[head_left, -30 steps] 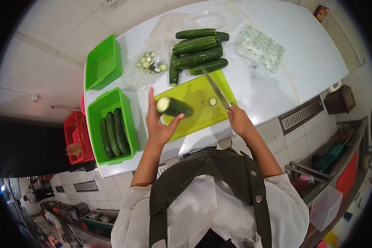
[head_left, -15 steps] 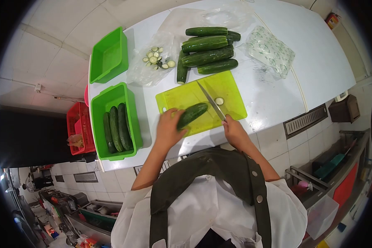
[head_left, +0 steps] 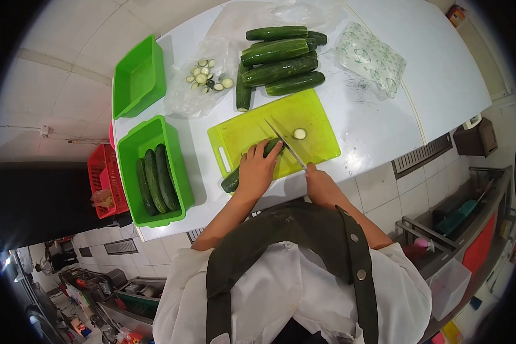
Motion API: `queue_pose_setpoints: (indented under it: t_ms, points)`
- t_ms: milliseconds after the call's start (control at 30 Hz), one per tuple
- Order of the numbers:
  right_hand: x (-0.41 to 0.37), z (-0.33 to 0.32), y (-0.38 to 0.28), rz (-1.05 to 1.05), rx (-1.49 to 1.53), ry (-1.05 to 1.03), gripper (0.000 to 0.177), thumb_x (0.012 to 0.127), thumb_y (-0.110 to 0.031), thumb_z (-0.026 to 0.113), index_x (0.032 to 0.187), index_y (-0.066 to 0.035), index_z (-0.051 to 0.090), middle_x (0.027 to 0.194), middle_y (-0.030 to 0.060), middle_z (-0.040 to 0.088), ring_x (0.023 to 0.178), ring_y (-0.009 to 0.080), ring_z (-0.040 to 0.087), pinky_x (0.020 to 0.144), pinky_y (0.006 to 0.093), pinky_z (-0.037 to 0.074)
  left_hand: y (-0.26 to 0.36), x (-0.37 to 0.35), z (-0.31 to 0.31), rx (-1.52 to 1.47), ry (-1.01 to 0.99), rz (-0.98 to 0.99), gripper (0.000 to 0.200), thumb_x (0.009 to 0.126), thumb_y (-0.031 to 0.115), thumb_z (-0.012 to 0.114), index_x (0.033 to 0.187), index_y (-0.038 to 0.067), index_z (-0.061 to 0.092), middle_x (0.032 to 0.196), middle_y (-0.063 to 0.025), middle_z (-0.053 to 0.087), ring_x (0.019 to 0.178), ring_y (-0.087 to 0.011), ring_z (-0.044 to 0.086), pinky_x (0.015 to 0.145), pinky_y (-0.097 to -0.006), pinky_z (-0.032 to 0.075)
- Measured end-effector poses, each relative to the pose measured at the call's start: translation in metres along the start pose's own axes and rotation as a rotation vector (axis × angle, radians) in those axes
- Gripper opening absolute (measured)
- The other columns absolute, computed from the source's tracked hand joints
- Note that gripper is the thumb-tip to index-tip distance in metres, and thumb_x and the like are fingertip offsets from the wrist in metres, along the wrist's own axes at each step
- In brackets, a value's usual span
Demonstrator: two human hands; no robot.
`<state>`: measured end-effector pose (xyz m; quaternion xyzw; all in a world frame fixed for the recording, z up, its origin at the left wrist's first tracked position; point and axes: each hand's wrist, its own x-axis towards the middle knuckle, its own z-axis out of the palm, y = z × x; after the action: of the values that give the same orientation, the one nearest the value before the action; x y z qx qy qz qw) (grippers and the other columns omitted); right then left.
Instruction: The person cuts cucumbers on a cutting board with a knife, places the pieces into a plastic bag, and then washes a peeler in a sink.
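Observation:
My left hand (head_left: 257, 169) is closed over a dark green cucumber (head_left: 230, 182), pressing it down on the yellow-green cutting board (head_left: 321, 123). The cucumber lies slantwise, one end poking out below the hand past the board's handle corner. In my right hand (head_left: 321, 184) is the handle of a kitchen knife (head_left: 290, 148). Its blade runs up and left across the board, right at the cucumber's far end near my left fingertips. A pale round end slice (head_left: 299, 133) rests on the board right of the blade.
Several cucumbers with trimmed ends (head_left: 281, 71) are piled behind the board. Cut end pieces lie on a clear plastic bag (head_left: 183, 103). At left, one green bin (head_left: 187, 200) holds whole cucumbers, with another green bin (head_left: 118, 106) behind it. A printed plastic packet (head_left: 370, 57) lies at right.
My left hand has shifted right and forward over the cucumber, now gripping it near its far end. The knife blade has come up against that end.

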<state>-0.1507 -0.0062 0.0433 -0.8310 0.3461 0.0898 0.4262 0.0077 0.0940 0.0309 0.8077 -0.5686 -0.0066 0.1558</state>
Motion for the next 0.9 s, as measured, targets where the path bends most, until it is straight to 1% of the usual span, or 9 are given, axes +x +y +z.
queue_pose_setpoints:
  t_ms: [200,300,367,467,533,600,700,833,900]
  points:
    - [0.026,0.012,0.006,-0.063,0.092,0.045,0.022,0.088,-0.011,0.037,0.097,0.007,0.047,0.08,0.0314,0.057,0.081,0.0447,0.057,0.071,0.0483,0.043,-0.001,-0.001,-0.001,-0.087,0.013,0.0,0.051,0.073,0.012,0.066,0.122,0.019,0.052,0.116,-0.0115,0.051,0.101,-0.0319,0.051,0.081,-0.0406,0.044]
    - [0.028,0.002,0.009,-0.066,0.101,0.047,0.023,0.089,-0.014,0.039,0.097,0.006,0.047,0.08,0.0308,0.057,0.08,0.0456,0.055,0.07,0.0485,0.042,-0.01,0.0,-0.014,-0.355,0.09,-0.029,0.056,0.07,0.005,0.069,0.121,0.014,0.051,0.115,-0.0131,0.05,0.103,-0.0318,0.052,0.085,-0.0394,0.043]
    - [0.018,-0.009,0.006,-0.054,0.145,0.06,0.024,0.089,-0.015,0.04,0.099,0.006,0.047,0.08,0.0305,0.057,0.08,0.0465,0.054,0.07,0.0491,0.041,-0.012,0.006,-0.039,-0.512,0.288,-0.03,0.057,0.069,0.001,0.07,0.121,0.01,0.05,0.113,-0.0134,0.051,0.104,-0.0294,0.052,0.086,-0.037,0.044]
    - [0.013,-0.02,0.014,-0.175,0.172,0.28,0.027,0.089,-0.013,0.045,0.104,0.009,0.045,0.079,0.0299,0.056,0.079,0.0462,0.054,0.066,0.0464,0.042,-0.016,0.018,-0.082,-0.652,0.507,-0.086,0.055,0.07,-0.003,0.068,0.121,0.002,0.048,0.11,-0.013,0.052,0.104,-0.0235,0.051,0.085,-0.0324,0.045]
    - [0.012,-0.029,0.016,-0.198,0.219,0.334,0.024,0.09,-0.014,0.043,0.1,0.007,0.045,0.078,0.0302,0.055,0.078,0.048,0.052,0.065,0.0488,0.041,-0.023,0.038,-0.113,-0.572,0.502,0.025,0.049,0.073,0.0,0.067,0.119,0.001,0.051,0.112,-0.014,0.053,0.105,-0.0233,0.052,0.087,-0.0319,0.044]
    - [0.012,-0.039,0.017,-0.183,0.233,0.373,0.023,0.09,-0.013,0.044,0.1,0.007,0.044,0.077,0.03,0.055,0.078,0.0481,0.052,0.064,0.0481,0.041,-0.028,0.058,-0.12,-0.645,0.476,0.051,0.047,0.073,0.002,0.068,0.118,0.002,0.053,0.112,-0.0147,0.054,0.105,-0.0239,0.053,0.087,-0.0315,0.044]
    - [0.01,-0.053,0.016,-0.134,0.213,0.395,0.021,0.09,-0.013,0.046,0.099,0.005,0.044,0.077,0.0292,0.056,0.077,0.0474,0.052,0.062,0.0458,0.042,-0.025,0.098,-0.129,-0.503,0.467,0.17,0.048,0.073,0.005,0.068,0.118,0.004,0.054,0.111,-0.0139,0.055,0.103,-0.0252,0.055,0.086,-0.0313,0.044]
    - [0.005,-0.062,0.018,-0.09,0.164,0.46,0.022,0.09,-0.014,0.048,0.1,0.006,0.046,0.078,0.0287,0.057,0.076,0.0456,0.055,0.061,0.0422,0.044,-0.019,0.197,-0.129,-0.352,0.415,0.306,0.043,0.075,0.017,0.066,0.117,0.021,0.056,0.107,-0.0062,0.056,0.092,-0.0268,0.057,0.075,-0.0347,0.047]
    - [0.006,-0.059,0.027,-0.072,0.214,0.498,0.023,0.09,-0.014,0.048,0.1,0.006,0.047,0.076,0.0281,0.056,0.073,0.0434,0.056,0.061,0.0404,0.044,-0.026,0.254,-0.114,-0.299,0.303,0.436,0.043,0.074,0.017,0.066,0.116,0.023,0.057,0.107,-0.0044,0.056,0.093,-0.0261,0.056,0.077,-0.0359,0.046]
